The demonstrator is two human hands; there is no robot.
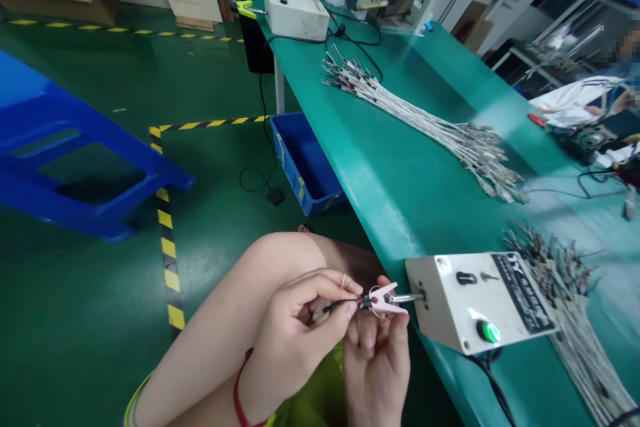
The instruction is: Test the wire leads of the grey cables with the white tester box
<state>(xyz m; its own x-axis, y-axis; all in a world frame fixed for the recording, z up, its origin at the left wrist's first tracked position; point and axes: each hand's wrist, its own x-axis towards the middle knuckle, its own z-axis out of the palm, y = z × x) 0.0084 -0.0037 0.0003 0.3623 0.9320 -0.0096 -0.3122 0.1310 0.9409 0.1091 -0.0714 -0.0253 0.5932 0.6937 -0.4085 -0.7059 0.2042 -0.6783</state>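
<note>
My left hand (305, 327) pinches a thin dark cable (330, 307) between thumb and fingers, close to its end. That end sits at the jaws of a small pink clip (384, 299), which is fixed on the metal shaft (410, 297) of a white box (480, 300) with a lit green button. My right hand (377, 353) is closed around the clip, its thumb and a finger at the two handles. Part of the right fingers is hidden behind the clip and the left hand.
The green table (400, 167) carries a long cable bundle (425, 120), another bundle (575, 307) beside the box, and a second white box (297, 13). A blue bin (305, 163) and a blue stool (75, 147) are on the floor. A person's hand is at far right.
</note>
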